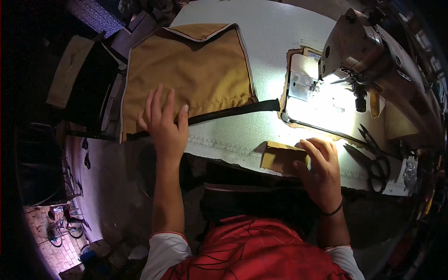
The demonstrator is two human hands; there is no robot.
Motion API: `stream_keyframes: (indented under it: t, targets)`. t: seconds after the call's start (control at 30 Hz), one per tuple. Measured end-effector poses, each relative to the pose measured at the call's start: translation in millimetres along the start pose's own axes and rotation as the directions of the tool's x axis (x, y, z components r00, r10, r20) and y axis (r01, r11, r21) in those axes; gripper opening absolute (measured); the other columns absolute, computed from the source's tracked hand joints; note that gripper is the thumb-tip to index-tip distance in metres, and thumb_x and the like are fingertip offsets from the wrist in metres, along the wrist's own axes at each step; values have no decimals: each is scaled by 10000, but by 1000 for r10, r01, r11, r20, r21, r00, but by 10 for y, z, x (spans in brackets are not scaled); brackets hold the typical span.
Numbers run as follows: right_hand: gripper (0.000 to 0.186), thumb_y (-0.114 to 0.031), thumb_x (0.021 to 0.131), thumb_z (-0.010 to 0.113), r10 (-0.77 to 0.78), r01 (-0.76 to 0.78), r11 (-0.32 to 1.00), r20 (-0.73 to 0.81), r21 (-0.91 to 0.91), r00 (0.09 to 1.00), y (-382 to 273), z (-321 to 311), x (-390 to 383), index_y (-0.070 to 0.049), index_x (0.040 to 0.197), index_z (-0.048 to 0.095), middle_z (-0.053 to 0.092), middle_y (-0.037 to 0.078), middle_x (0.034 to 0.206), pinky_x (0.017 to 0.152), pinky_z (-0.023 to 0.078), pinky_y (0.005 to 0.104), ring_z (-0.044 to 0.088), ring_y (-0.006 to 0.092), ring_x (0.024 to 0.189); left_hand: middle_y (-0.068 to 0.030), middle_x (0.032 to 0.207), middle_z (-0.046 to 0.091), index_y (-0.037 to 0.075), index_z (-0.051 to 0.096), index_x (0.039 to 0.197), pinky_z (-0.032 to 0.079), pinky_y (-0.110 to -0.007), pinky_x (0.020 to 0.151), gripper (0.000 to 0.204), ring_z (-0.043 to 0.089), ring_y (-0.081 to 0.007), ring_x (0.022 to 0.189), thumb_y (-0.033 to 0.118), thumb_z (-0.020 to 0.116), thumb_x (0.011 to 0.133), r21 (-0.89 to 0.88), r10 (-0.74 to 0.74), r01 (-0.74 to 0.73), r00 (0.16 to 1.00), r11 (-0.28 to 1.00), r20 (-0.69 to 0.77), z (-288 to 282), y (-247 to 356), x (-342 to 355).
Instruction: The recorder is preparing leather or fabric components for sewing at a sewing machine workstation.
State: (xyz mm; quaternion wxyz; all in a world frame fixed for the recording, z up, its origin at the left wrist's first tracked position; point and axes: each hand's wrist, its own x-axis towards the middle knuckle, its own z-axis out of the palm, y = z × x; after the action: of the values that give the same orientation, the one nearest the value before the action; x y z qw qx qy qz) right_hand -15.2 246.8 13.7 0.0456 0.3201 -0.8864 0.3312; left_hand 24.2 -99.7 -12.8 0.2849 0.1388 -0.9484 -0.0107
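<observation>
A tan fabric panel [186, 70] with white-edged piping lies on the table, its far edge folded over. Along its near edge runs a black strip [233, 111], whose loose end sticks out to the right. Flat on the panel's near left part rests my left hand [164, 128], open with fingers spread. My right hand [321, 165] is at the table's front edge, thumb and fingers curled around the right end of a small brown fabric piece [275, 158]. The fingers partly hide that end.
A sewing machine [359, 51] with its lamp lit stands at the right, over a metal needle plate [301, 86]. Black scissors [377, 170] lie beside my right hand. A printed ruler strip [224, 147] follows the front edge. Dark material with a tan band [70, 72] is at the left.
</observation>
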Motion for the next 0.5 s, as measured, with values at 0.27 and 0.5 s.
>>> stream_keyframes:
  t: [0.27, 0.5]
  targets:
    - [449, -96, 789, 773, 4, -4, 1000, -27, -4, 1000, 37, -38, -74, -59, 1216, 639, 628, 111, 1134, 894, 460, 419, 581, 318, 1010, -127, 1272, 611, 18, 641, 1249, 464, -432, 981, 485, 571, -341, 1150, 62, 759, 780, -779, 550, -282, 830, 560, 95, -378, 986, -41]
    - [341, -70, 771, 761, -75, 74, 993, -8, -95, 997, 60, 17, -95, -76, 1099, 671, 631, 64, 1077, 862, 474, 410, 585, 295, 990, -87, 1140, 616, 37, 664, 1189, 441, -422, 943, 414, 560, -289, 1119, 155, 756, 803, -747, 647, -348, 750, 566, 141, -193, 1156, -197]
